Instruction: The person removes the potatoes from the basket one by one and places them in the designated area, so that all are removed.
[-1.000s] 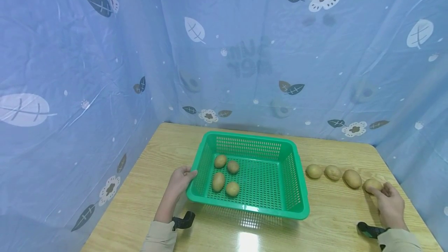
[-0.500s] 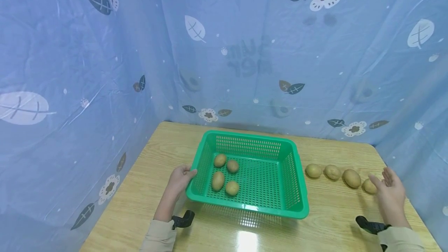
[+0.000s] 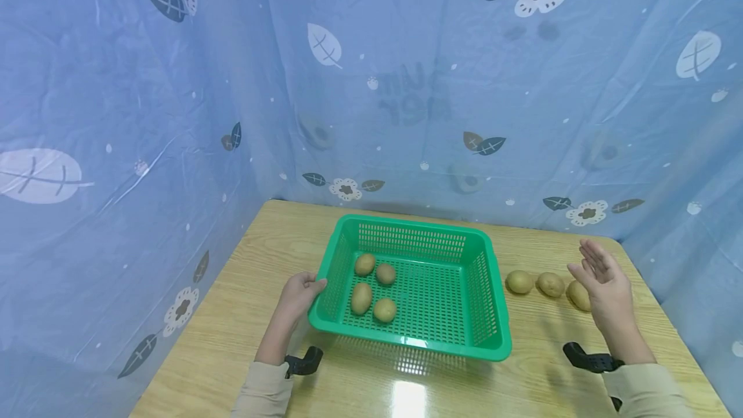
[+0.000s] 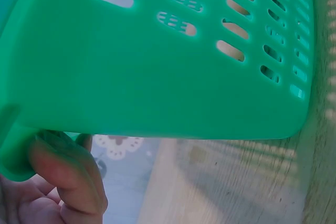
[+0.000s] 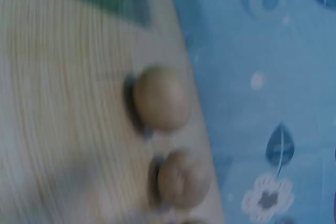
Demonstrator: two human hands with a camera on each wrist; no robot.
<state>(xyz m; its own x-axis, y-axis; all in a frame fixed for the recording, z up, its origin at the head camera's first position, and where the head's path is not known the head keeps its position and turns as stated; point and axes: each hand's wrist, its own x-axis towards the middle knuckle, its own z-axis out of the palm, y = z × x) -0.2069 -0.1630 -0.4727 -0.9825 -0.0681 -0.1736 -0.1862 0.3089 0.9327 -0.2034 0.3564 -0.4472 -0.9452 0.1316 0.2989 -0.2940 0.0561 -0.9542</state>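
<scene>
My left hand (image 3: 300, 297) grips the left rim of a green plastic basket (image 3: 414, 339), its fingers curled about the edge in the left wrist view. Inside, on the left part of the basket floor, lie several potatoes (image 3: 361, 298). Right of the basket, more potatoes lie in a row on the table: one potato (image 3: 519, 282) closest to the basket, a second potato (image 3: 551, 284), and a third potato (image 3: 578, 295) partly behind my right hand (image 3: 606, 289). That hand is raised over the row's right end, fingers extended, holding nothing. The right wrist view is blurred.
The wooden table (image 3: 464, 392) is bordered by a blue patterned curtain (image 3: 371, 115) at the back and by more curtain at both sides. A black strap mount (image 3: 304, 362) sits on the left wrist, another mount (image 3: 592, 360) on the right.
My right hand has let go of the rightmost potato, lifted, and moved left over the row, now hiding that potato. The left hand and basket have stayed put.
</scene>
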